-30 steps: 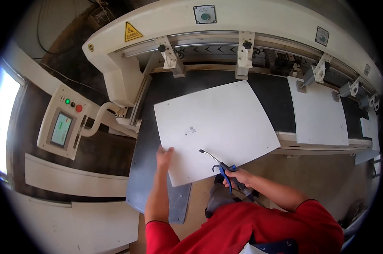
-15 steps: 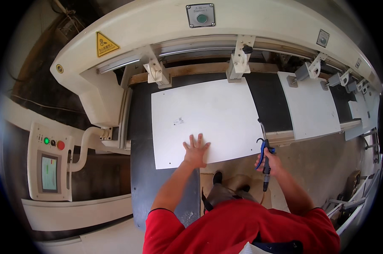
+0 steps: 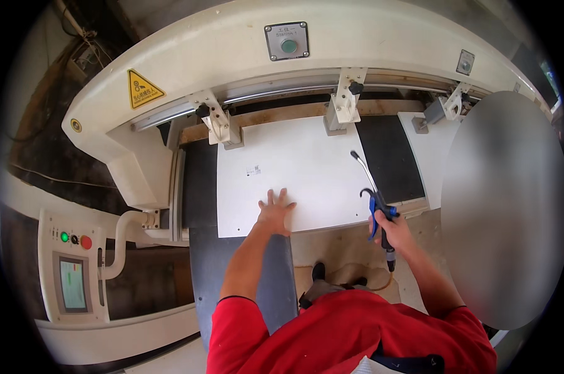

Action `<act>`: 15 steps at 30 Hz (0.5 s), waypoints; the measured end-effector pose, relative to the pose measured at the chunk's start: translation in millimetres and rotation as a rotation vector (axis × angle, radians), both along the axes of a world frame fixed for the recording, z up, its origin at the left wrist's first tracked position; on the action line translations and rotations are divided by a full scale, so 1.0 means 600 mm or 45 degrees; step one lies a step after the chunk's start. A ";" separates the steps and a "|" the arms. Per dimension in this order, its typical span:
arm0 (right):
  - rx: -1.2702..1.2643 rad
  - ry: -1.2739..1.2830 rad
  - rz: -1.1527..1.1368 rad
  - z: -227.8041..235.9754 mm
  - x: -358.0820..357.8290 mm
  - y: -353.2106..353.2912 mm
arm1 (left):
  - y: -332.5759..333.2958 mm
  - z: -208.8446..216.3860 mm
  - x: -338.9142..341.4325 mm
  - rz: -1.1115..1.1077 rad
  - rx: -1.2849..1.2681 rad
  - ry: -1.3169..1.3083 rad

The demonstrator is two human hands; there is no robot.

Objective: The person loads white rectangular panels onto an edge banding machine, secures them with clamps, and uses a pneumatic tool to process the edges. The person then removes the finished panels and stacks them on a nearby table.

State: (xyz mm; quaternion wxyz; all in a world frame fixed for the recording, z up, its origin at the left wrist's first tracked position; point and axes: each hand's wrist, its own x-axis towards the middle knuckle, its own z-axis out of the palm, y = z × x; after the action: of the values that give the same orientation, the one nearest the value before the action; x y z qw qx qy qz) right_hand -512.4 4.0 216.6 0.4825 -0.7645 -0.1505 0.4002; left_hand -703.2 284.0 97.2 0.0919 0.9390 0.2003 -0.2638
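Note:
A white rectangular panel with a small printed label lies on the dark machine bed, its far edge at two clamp blocks. My left hand lies on the panel's near edge, fingers spread and flat. In my right hand is an air blow gun with a blue trigger and black body. Its bent metal nozzle points away from me, over the panel's right edge. A hose runs down from its handle.
Clamps hang from the cream machine beam. A second white panel lies to the right, partly hidden by a grey blurred patch. At left stands a control panel with a screen and buttons. A dark side table juts toward me.
The panel has turned squarer to the bed, its far edge closer in at the clamps. The blow gun's nozzle has swung up and left. A grey blurred patch has appeared at right.

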 end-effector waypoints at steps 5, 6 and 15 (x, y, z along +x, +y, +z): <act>0.007 -0.346 0.100 0.149 0.009 0.131 | 0.004 -0.007 -0.009 0.035 0.009 -0.027; 0.076 -0.476 0.123 0.175 0.006 0.159 | 0.003 -0.007 -0.012 0.041 0.010 -0.037; -0.032 -0.638 0.205 0.253 0.034 0.258 | -0.008 -0.011 0.020 -0.004 0.001 -0.051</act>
State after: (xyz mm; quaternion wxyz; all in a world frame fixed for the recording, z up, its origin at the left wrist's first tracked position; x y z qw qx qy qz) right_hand -491.9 158.7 368.6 0.3870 -0.8312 -0.3208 0.2374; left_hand -691.4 279.1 90.5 0.0949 0.9445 0.1971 -0.2450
